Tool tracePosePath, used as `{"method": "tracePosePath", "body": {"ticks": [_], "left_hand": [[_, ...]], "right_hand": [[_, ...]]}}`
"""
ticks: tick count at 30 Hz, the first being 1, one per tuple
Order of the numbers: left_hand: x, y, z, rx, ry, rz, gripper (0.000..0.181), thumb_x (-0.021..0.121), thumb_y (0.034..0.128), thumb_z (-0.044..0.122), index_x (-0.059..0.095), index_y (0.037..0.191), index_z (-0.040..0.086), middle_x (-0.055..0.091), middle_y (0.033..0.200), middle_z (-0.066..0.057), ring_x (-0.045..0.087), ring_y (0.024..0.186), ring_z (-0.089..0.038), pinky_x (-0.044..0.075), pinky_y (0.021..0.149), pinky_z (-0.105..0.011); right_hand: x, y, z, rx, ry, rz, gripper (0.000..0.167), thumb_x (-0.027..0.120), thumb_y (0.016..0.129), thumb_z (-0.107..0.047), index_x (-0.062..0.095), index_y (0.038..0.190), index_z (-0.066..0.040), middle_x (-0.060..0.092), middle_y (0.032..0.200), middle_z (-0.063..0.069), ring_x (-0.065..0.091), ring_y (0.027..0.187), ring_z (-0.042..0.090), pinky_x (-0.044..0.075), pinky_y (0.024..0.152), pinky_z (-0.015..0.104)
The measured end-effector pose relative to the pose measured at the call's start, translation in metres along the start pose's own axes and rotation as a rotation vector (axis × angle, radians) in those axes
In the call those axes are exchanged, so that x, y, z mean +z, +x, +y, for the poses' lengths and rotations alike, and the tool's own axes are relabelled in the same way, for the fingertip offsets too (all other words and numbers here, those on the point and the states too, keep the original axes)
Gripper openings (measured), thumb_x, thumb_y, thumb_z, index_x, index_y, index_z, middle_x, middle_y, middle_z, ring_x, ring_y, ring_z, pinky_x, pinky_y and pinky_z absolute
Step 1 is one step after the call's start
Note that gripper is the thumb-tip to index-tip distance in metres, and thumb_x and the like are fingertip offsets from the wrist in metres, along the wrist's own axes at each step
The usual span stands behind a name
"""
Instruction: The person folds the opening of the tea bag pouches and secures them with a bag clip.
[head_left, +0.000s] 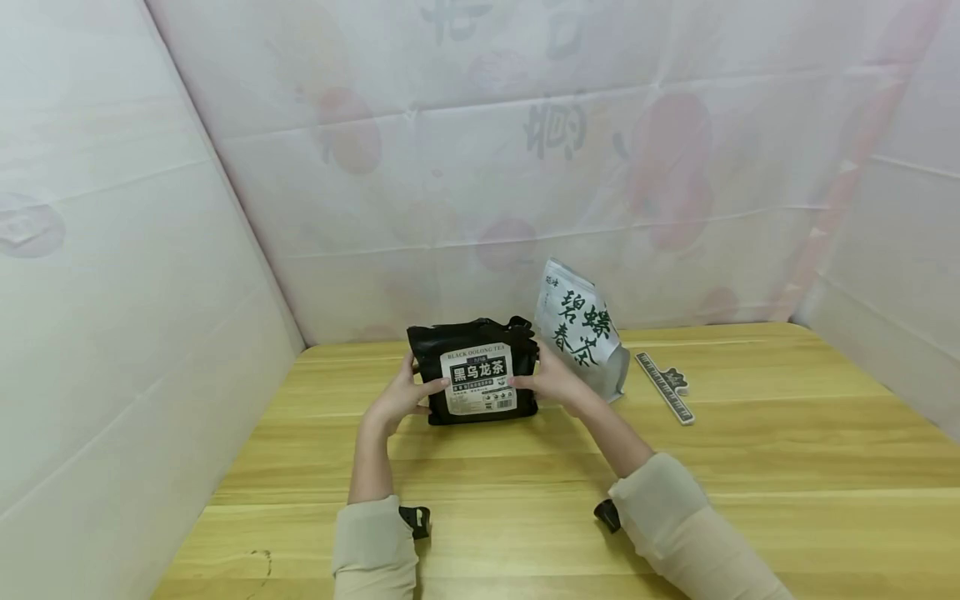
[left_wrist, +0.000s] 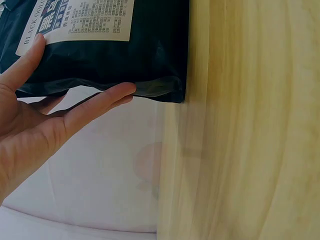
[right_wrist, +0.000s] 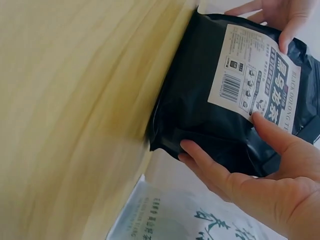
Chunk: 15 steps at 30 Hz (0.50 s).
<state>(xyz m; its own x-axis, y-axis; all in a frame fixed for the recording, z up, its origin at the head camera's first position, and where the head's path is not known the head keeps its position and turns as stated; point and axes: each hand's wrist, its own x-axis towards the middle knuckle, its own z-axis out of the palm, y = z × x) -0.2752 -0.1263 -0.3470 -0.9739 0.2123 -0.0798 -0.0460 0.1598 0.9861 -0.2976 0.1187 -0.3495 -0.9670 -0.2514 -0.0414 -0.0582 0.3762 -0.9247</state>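
Note:
A black bag of oolong tea [head_left: 480,333] with a pale front label stands upright on the wooden table, its top folded and crumpled. My left hand [head_left: 395,402] holds its left side, thumb on the label's edge and other fingers along the side. On the opposite side my right hand [head_left: 557,381] grips the bag, thumb at the label and fingers against the side panel. The right wrist view shows both hands on the bag [right_wrist: 200,85]. In the left wrist view, the bag's lower corner [left_wrist: 170,75] sits at the table surface.
A white tea bag [head_left: 581,325] with green characters leans just behind and right of my right hand. Farther right, a grey ruler-like strip [head_left: 666,387] with a decorative bump lies on the table [head_left: 787,467]. Printed cloth [head_left: 450,192] hangs behind and along both sides.

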Motion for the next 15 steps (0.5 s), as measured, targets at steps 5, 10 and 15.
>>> {"method": "tracePosePath", "body": {"ticks": [5,10,15], "left_hand": [[-0.007,0.002,-0.002,0.002,0.001,0.013,0.088,0.060,0.0904,0.013,-0.007,0.147,0.012,-0.004,0.147,-0.025,0.021,0.129,-0.043,0.041,0.086,-0.050],[-0.015,0.005,-0.003,0.015,0.006,0.017,0.083,0.059,0.0912,0.013,-0.002,0.148,0.015,-0.001,0.148,-0.024,0.021,0.130,-0.042,0.040,0.087,-0.052],[-0.025,0.007,-0.005,0.021,0.010,0.035,0.079,0.056,0.0925,0.012,0.001,0.148,0.015,0.001,0.148,-0.024,0.022,0.130,-0.042,0.038,0.088,-0.055]], "right_hand": [[0.008,0.003,-0.002,-0.021,0.013,0.018,0.085,0.066,0.084,-0.007,0.008,0.145,-0.003,0.013,0.147,0.024,0.024,0.127,0.044,0.043,0.084,0.050],[0.017,0.009,-0.003,-0.001,-0.044,0.059,0.086,0.068,0.084,-0.013,0.008,0.143,0.004,0.015,0.145,0.027,0.024,0.128,0.044,0.039,0.089,0.049],[0.027,0.015,-0.004,-0.018,-0.086,0.082,0.086,0.069,0.083,-0.017,0.011,0.142,0.006,0.020,0.143,0.029,0.025,0.127,0.043,0.031,0.096,0.050]]}}
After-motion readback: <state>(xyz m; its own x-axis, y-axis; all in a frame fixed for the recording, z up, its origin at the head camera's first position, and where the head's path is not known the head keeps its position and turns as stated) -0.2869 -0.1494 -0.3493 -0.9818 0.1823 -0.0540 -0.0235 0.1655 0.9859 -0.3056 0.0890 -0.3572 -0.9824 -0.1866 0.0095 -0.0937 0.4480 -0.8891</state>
